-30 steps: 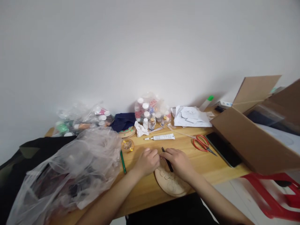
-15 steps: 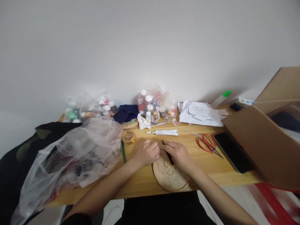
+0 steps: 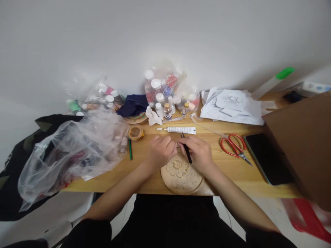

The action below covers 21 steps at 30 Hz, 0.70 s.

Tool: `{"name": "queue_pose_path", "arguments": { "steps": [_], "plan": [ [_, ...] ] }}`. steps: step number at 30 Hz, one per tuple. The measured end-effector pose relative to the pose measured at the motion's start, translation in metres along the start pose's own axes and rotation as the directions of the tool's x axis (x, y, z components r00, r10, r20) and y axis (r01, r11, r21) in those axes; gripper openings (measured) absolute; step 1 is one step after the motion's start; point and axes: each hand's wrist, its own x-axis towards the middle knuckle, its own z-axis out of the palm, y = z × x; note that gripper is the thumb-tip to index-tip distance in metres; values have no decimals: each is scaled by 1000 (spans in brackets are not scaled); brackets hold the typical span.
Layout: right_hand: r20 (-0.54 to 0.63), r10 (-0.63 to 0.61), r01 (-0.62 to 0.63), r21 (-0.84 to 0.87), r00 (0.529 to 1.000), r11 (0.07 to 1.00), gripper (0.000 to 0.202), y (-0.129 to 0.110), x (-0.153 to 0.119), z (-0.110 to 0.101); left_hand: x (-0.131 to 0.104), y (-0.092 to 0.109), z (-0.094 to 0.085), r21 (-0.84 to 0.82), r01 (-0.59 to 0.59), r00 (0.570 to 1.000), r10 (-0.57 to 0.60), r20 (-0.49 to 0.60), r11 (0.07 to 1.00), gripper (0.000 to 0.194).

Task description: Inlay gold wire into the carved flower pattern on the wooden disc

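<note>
A round wooden disc (image 3: 181,184) lies at the table's front edge. It bears a pencilled pattern and a flower outline (image 3: 177,168) in thin gold wire. Over the disc's far edge, my right hand (image 3: 198,151) is closed on black tweezers (image 3: 187,153), whose tips point away from me. My left hand (image 3: 161,151) is closed beside it, thumb and forefinger pinched and almost meeting the right fingertips. Whatever lies in that pinch is too small to make out. Just beyond both hands is a white glue tube (image 3: 181,130) with a narrow nozzle.
Red-handled scissors (image 3: 235,148) and a phone (image 3: 269,158) lie to the right, near a cardboard box (image 3: 300,144). On the left are a plastic bag (image 3: 77,148), a green pen (image 3: 130,150) and a spool of gold wire (image 3: 136,132). Bagged bottles (image 3: 159,88) and papers (image 3: 232,105) stand behind.
My view has tilted downward, so the table sits higher in the picture. The disc's gold flower shows more fully now. Both hands stay close together, with the tweezers still in the right.
</note>
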Motion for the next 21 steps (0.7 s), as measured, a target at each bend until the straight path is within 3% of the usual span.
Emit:
{"name": "queue_pose_path", "arguments": {
  "steps": [8,21],
  "plan": [
    [-51,142,-141,22,989,990,18,-5,-10,3,2,13,7,5,70,997,-70,-18,998,34],
    [-63,215,-210,70,975,975,18,-8,-13,4,-3,25,5,-21,193,981,-192,40,981,30]
  ]
}}
